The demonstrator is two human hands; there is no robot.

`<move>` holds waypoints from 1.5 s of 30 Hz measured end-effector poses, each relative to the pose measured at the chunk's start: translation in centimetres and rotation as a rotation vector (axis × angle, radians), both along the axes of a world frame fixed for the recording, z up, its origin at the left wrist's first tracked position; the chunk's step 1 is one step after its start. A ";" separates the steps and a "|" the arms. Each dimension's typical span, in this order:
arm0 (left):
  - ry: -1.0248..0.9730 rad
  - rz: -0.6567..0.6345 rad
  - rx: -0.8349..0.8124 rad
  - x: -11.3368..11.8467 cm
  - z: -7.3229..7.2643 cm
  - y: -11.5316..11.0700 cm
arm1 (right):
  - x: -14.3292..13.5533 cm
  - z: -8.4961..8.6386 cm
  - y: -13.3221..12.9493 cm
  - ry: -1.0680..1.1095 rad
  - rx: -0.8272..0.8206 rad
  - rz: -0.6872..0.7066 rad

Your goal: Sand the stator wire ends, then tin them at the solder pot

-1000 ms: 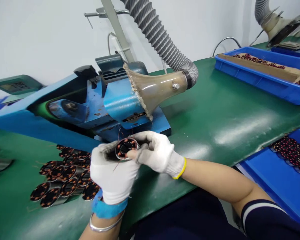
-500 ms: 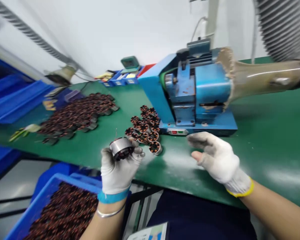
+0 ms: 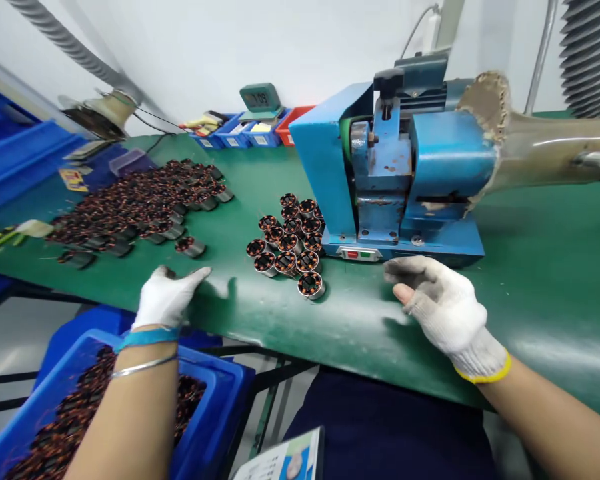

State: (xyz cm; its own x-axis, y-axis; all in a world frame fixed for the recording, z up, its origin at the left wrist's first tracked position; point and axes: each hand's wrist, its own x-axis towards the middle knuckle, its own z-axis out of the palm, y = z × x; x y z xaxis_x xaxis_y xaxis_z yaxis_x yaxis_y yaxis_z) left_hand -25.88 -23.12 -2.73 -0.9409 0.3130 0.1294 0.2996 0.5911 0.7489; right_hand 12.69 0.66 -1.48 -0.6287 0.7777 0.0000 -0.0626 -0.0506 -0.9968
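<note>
My left hand (image 3: pixel 166 298), in a white glove with a blue cuff, is over the front of the table with its thumb stretched out to the right and nothing seen in it. Just beyond it lies a single motor stator (image 3: pixel 191 247) with copper windings, apart from the hand. A large heap of stators (image 3: pixel 145 200) spreads behind that one. My right hand (image 3: pixel 440 303), in a white glove with a yellow edge, hovers in front of the blue machine with bent fingers apart from the thumb, holding nothing. A smaller group of stators (image 3: pixel 289 243) stands upright between my hands.
The blue belt machine (image 3: pixel 385 180) with a red and green switch (image 3: pixel 360 254) stands on the green table (image 3: pixel 260 313). A blue crate (image 3: pixel 200 413) filled with stators sits below the table at the left. Small bins (image 3: pixel 260 137) and a digital display (image 3: pixel 261 99) are at the back.
My left hand has moved left and let go of the stator it held; a lone stator now lies by the heap. My right hand stays by the machine. The view has shifted slightly.
</note>
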 end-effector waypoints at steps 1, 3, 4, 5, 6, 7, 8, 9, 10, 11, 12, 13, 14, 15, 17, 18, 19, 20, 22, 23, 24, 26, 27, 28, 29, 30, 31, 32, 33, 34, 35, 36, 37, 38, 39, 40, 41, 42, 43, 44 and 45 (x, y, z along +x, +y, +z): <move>-0.004 0.002 -0.050 0.5 0.1 0.2 | 0.0 -0.1 0.0 -0.006 0.001 -0.002; -0.055 -0.027 -0.145 2.2 0.0 1.0 | -0.2 -0.2 0.0 -0.012 0.005 -0.002; -0.083 -0.071 -0.173 3.2 -0.2 1.7 | -0.2 -0.3 0.0 -0.017 0.009 0.000; -0.105 -0.116 -0.186 4.2 -0.5 2.6 | -0.3 -0.3 0.0 -0.023 0.013 0.001; -0.118 -0.146 -0.186 5.0 -0.8 3.5 | -0.3 -0.4 -0.1 -0.030 0.016 0.000; -0.125 -0.160 -0.178 5.7 -1.2 4.4 | -0.3 -0.5 -0.2 -0.036 0.019 -0.001; -0.126 -0.158 -0.165 6.2 -1.6 5.2 | -0.3 -0.5 -0.2 -0.042 0.021 -0.003; -0.126 -0.147 -0.147 6.5 -2.0 5.8 | -0.3 -0.6 -0.3 -0.048 0.024 -0.003; -0.126 -0.133 -0.126 6.7 -2.3 6.2 | -0.2 -0.7 -0.4 -0.056 0.031 0.002; -0.128 -0.121 -0.103 6.8 -2.5 6.4 | -0.2 -0.7 -0.4 -0.066 0.042 0.011; -0.129 -0.110 -0.076 6.9 -2.6 6.4 | -0.1 -0.7 -0.5 -0.079 0.057 0.024; -0.125 -0.097 -0.046 7.0 -2.5 6.1 | -0.1 -0.8 -0.5 -0.091 0.077 0.036; -0.116 -0.081 -0.014 7.3 -2.3 5.7 | -0.1 -0.8 -0.5 -0.100 0.101 0.045; -0.101 -0.062 0.022 7.7 -2.0 5.2 | -0.1 -0.8 -0.5 -0.106 0.132 0.055; -0.052 -0.016 0.105 9.1 -1.0 4.3 | -0.1 -0.7 -0.5 -0.115 0.203 0.089; -0.029 -0.006 0.143 10.2 -0.5 4.1 | -0.2 -0.7 -0.6 -0.115 0.237 0.115; -0.008 -0.010 0.173 11.4 0.1 4.1 | -0.2 -0.7 -0.8 -0.111 0.265 0.145; 0.003 -0.038 0.194 12.8 0.5 4.4 | -0.3 -0.7 -1.1 -0.102 0.284 0.180; 0.007 -0.161 0.233 15.8 1.2 6.1 | -0.6 -0.9 -1.7 -0.062 0.282 0.235; -0.002 -0.245 0.276 17.4 1.4 7.4 | -0.8 -1.1 -2.0 -0.030 0.270 0.247; -0.020 -0.331 0.321 18.8 1.5 8.8 | -1.0 -1.3 -2.1 0.005 0.253 0.244; -0.103 -0.474 0.387 21.4 1.6 11.8 | -1.4 -1.7 -2.0 0.070 0.234 0.183; -0.155 -0.529 0.393 22.5 1.6 13.2 | -1.6 -1.8 -1.6 0.075 0.227 0.136; -0.204 -0.570 0.395 23.3 1.6 14.4 | -1.6 -1.9 -1.0 0.066 0.220 0.079; -0.246 -0.602 0.395 24.0 1.6 15.5 | -1.6 -1.9 -0.4 0.052 0.210 0.016; -0.275 -0.627 0.400 24.5 1.6 16.3 | -1.6 -1.8 0.4 0.036 0.200 -0.038; -0.286 -0.644 0.411 24.8 1.6 17.1 | -1.5 -1.6 1.1 0.025 0.197 -0.085; -0.280 -0.651 0.423 24.9 1.6 17.7 | -1.4 -1.3 1.8 0.016 0.199 -0.121; -0.258 -0.651 0.424 25.0 1.7 18.2 | -1.3 -1.0 2.4 0.006 0.202 -0.148; -0.225 -0.644 0.417 25.0 1.8 18.6 | -1.2 -0.7 2.9 -0.005 0.202 -0.165; -0.185 -0.632 0.407 24.9 1.9 19.1 | -1.2 -0.4 3.4 -0.010 0.185 -0.167; -0.144 -0.615 0.398 24.9 2.1 19.5 | -1.3 -0.2 3.7 0.000 0.144 -0.150; -0.111 -0.596 0.388 24.8 2.3 19.9 | -1.3 0.1 4.0 0.027 0.079 -0.113; -0.088 -0.573 0.382 24.8 2.5 20.4 | -1.4 0.4 4.2 0.062 0.008 -0.072; -0.072 -0.550 0.380 24.7 2.8 20.8 | -1.4 0.6 4.4 0.095 -0.055 -0.039; -0.060 -0.530 0.379 24.7 3.1 21.2 | -1.5 0.8 4.5 0.121 -0.099 -0.030; -0.050 -0.519 0.375 24.7 3.4 21.5 | -1.5 0.9 4.6 0.138 -0.120 -0.040; -0.043 -0.514 0.370 24.6 3.7 21.8 | -1.6 1.0 4.7 0.145 -0.121 -0.060; -0.037 -0.516 0.361 24.6 3.9 22.1 | -1.6 1.1 4.8 0.153 -0.110 -0.087; -0.031 -0.523 0.347 24.5 4.2 22.3 | -1.6 1.2 4.8 0.162 -0.097 -0.111; -0.024 -0.529 0.332 24.3 4.3 22.5 | -1.5 1.3 4.8 0.173 -0.086 -0.120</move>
State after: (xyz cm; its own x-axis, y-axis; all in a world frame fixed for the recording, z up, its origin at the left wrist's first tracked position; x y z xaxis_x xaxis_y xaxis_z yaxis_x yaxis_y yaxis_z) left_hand -1.53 -0.61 1.57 -0.6734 0.6839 0.2806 0.4692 0.1020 0.8772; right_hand 11.14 5.48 -0.19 -0.5282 0.8486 0.0301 -0.2430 -0.1170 -0.9630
